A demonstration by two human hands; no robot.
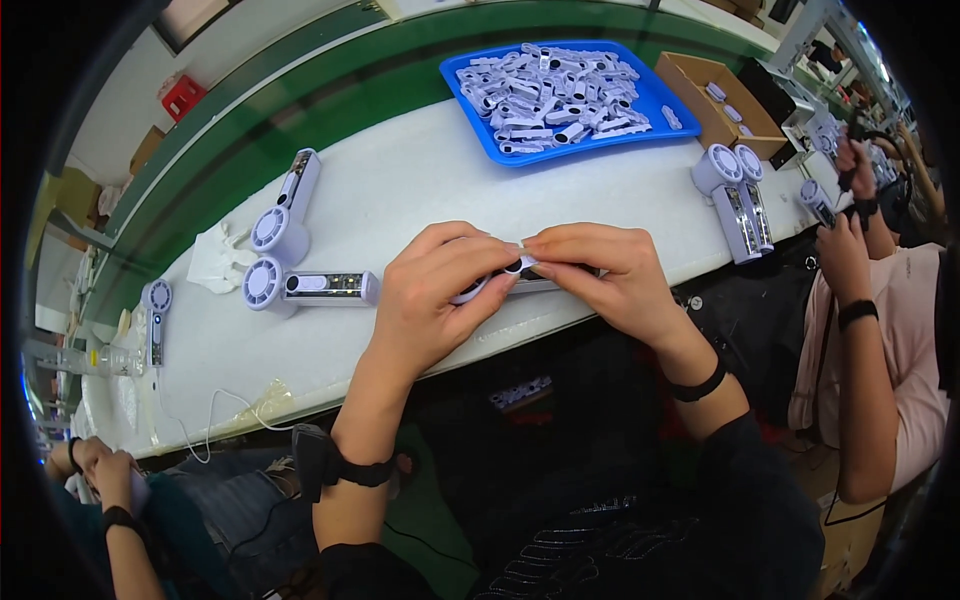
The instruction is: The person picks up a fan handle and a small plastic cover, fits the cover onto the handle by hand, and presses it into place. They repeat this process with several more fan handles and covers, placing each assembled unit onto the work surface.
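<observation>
Before the blue tray [666, 95], left hand [428, 290] and right hand [615, 275], nearly closed, pinch a lilac handheld fan [535, 287] (probably light, stiff, slick; grip its edges).

- A pale lilac plastic handheld device with a long, narrow body [536, 287] lies crosswise between the left hand [425, 290] and the right hand [618, 275]; a rounded lilac part shows beneath the left fingers, and the fingers hide much of the rest.
- A small, pale lilac plastic piece with a dark oval spot [519, 265] sits at the body's upper side, between the fingertips; whether it is fully seated cannot be told.
</observation>
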